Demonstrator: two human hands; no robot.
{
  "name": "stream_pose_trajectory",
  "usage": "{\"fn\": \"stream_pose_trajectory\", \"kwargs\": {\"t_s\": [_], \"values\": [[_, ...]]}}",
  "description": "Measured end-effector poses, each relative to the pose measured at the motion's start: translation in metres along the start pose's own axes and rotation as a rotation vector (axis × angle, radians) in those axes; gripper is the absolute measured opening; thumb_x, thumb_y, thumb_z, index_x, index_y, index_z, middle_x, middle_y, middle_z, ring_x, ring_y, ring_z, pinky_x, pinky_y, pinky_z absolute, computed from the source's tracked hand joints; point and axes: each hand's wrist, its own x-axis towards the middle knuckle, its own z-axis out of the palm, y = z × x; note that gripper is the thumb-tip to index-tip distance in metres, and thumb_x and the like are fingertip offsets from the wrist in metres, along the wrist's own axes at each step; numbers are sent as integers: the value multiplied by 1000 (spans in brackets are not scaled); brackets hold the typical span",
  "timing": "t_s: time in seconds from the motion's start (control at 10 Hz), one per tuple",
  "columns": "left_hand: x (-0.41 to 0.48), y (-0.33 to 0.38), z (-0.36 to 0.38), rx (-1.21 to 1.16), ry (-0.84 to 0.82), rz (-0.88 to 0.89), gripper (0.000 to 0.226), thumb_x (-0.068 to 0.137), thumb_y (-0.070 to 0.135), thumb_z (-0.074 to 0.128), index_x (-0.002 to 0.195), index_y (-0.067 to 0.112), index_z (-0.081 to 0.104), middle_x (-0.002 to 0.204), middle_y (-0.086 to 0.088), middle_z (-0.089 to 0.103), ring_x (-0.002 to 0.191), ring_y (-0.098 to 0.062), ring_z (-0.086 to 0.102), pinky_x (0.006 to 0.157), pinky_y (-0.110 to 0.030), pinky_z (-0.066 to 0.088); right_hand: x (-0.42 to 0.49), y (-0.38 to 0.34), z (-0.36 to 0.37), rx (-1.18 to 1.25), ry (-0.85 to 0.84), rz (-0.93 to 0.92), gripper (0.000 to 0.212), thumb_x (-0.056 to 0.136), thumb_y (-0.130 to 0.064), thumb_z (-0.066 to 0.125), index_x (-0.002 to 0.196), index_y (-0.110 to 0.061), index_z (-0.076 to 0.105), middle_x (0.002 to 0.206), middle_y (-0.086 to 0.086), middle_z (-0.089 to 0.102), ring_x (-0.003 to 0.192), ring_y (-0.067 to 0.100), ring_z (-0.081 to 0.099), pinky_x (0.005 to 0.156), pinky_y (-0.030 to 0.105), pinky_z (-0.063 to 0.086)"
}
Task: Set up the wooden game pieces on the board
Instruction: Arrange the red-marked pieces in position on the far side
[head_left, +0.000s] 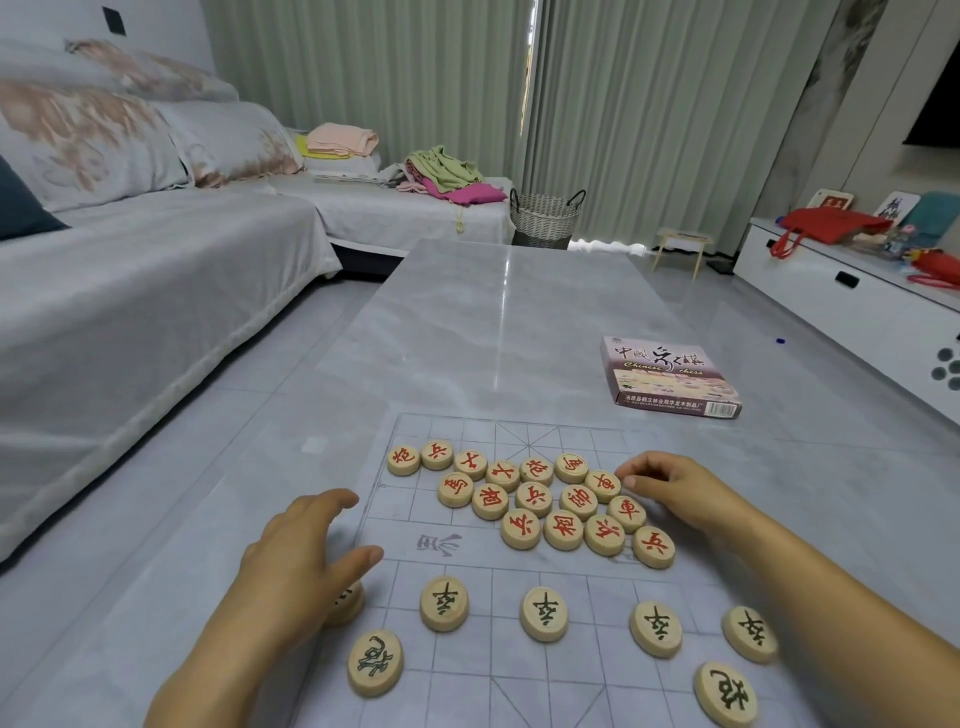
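Note:
A thin printed game board lies flat on the grey table. Several round wooden pieces with red characters are bunched together on its far half. Pieces with black characters stand spaced in a row on the near half, with two more at the front corners. My left hand hovers at the board's left edge, fingers spread and relaxed, partly covering one black-marked piece. My right hand rests at the right end of the red cluster, its curled fingertips touching a red piece.
The game's box lies on the table beyond the board to the right. A grey sofa runs along the left. A woven basket stands past the table's far end, and a white cabinet lines the right side.

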Motion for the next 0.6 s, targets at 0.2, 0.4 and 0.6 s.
{"fn": "stream_pose_trajectory", "kwargs": {"t_s": [0.2,0.4,0.6], "values": [[0,0,0,0,-23,-5,53,83,34,64,130,26,43,137,2,45,129,-18,40,107,-40,34,0,7,-2,41,2,17,25,91,-4,50,84,-23,67,93,0,67,92,18,58,86,33,44],[-1,0,0,13,-29,-4,53,82,35,64,130,26,42,136,2,45,128,-18,41,106,-40,35,-3,8,-1,92,29,1,19,88,-5,55,82,-19,66,91,2,68,90,19,60,86,35,46],[-1,1,0,22,-30,-2,54,83,35,63,131,26,42,137,2,45,128,-18,41,107,-40,35,-8,9,-3,146,11,-34,9,85,-6,60,82,-13,66,87,5,68,84,17,61,80,29,46]]}}
